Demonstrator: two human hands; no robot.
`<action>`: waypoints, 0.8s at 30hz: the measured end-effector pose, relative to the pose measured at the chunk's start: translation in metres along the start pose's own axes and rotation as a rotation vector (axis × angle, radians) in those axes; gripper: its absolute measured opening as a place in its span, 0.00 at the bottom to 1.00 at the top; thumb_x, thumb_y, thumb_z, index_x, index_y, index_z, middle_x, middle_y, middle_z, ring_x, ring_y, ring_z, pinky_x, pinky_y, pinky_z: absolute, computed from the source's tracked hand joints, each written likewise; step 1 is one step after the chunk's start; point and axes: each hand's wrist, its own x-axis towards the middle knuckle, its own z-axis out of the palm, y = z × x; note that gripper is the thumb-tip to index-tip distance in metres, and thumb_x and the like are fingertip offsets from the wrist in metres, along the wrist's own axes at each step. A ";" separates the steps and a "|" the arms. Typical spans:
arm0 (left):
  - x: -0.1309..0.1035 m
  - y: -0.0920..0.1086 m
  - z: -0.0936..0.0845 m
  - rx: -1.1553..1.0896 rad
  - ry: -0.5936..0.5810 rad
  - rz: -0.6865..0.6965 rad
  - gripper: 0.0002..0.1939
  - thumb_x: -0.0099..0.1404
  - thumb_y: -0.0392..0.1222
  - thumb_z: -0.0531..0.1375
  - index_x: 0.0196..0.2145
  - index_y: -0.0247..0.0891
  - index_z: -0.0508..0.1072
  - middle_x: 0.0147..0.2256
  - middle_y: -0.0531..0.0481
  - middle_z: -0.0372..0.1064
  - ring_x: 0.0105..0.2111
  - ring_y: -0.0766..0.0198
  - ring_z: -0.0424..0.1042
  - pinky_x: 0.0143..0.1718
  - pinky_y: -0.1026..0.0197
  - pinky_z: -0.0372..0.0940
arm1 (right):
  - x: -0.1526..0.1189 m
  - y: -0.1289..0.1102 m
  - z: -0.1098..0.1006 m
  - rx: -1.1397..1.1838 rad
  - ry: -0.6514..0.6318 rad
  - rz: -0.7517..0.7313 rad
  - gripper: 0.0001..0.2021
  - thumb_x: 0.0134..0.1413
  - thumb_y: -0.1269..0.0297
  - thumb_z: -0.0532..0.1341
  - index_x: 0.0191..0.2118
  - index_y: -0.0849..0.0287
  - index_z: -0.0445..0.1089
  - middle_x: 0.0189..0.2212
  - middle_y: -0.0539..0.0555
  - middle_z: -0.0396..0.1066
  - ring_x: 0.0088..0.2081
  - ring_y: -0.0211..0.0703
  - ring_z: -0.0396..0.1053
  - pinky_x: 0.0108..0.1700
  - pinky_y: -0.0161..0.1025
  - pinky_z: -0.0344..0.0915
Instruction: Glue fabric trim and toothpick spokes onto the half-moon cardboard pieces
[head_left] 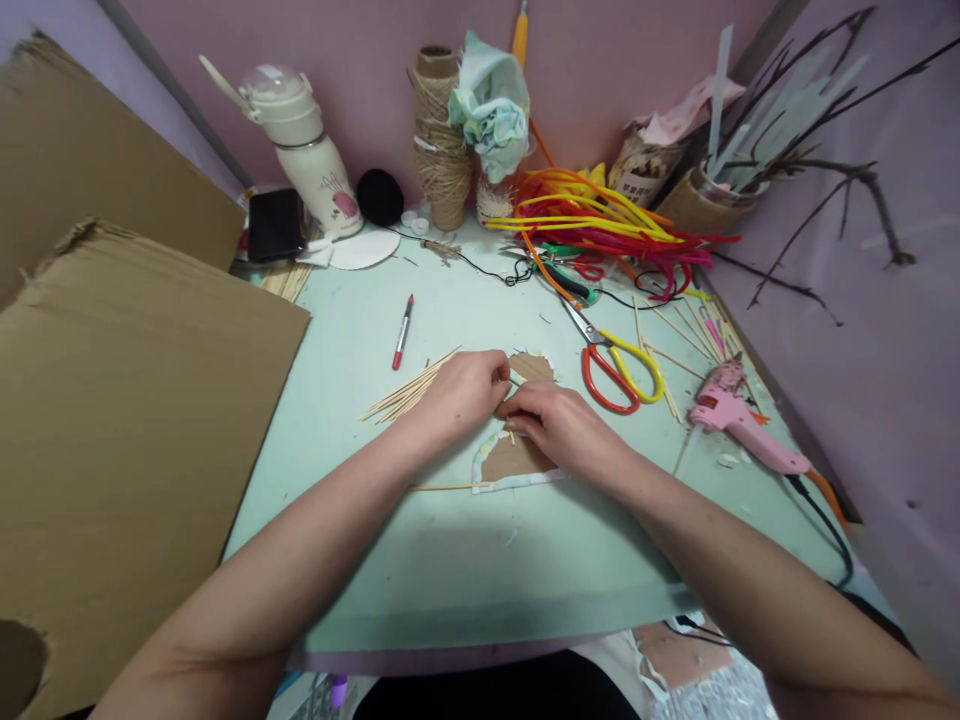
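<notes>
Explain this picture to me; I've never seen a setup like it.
There is no machine here: a camera worn on a person's head looks forward and down at their own bare hands. The left hand and right hand come together over brown cardboard with pale edging. A small pale piece shows below the right hand's fingertips; exactly what they pinch is mostly hidden. On the pale green table lie thin wooden sticks, a pen, scissors with red and yellow handles, and a pink glue gun. Behind stand a white bottle and a twine spool.
</notes>
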 end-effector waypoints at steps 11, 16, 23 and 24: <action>-0.004 0.009 -0.001 -0.011 0.013 -0.053 0.09 0.56 0.33 0.57 0.31 0.38 0.77 0.29 0.49 0.75 0.31 0.59 0.71 0.34 0.60 0.62 | 0.000 -0.001 -0.001 0.000 0.006 0.004 0.08 0.56 0.77 0.61 0.34 0.58 0.75 0.33 0.53 0.75 0.38 0.43 0.71 0.41 0.38 0.62; -0.003 0.007 0.001 -0.036 0.024 -0.063 0.09 0.55 0.33 0.57 0.31 0.38 0.77 0.28 0.50 0.76 0.30 0.61 0.71 0.33 0.61 0.61 | 0.000 0.000 0.000 0.002 0.017 -0.012 0.07 0.56 0.77 0.61 0.34 0.58 0.75 0.32 0.52 0.75 0.37 0.43 0.70 0.41 0.38 0.62; -0.003 0.005 0.002 -0.072 0.040 -0.066 0.09 0.53 0.33 0.57 0.30 0.39 0.76 0.29 0.50 0.76 0.31 0.60 0.72 0.33 0.61 0.62 | 0.000 0.000 0.000 -0.007 0.018 -0.021 0.08 0.56 0.77 0.61 0.33 0.57 0.74 0.32 0.52 0.75 0.37 0.43 0.70 0.40 0.38 0.62; -0.002 0.005 0.002 -0.072 0.040 -0.064 0.09 0.53 0.33 0.57 0.30 0.39 0.76 0.29 0.50 0.76 0.31 0.60 0.72 0.33 0.61 0.62 | 0.000 0.000 0.000 -0.010 0.017 -0.018 0.08 0.56 0.77 0.61 0.33 0.57 0.74 0.32 0.52 0.75 0.37 0.43 0.70 0.40 0.38 0.62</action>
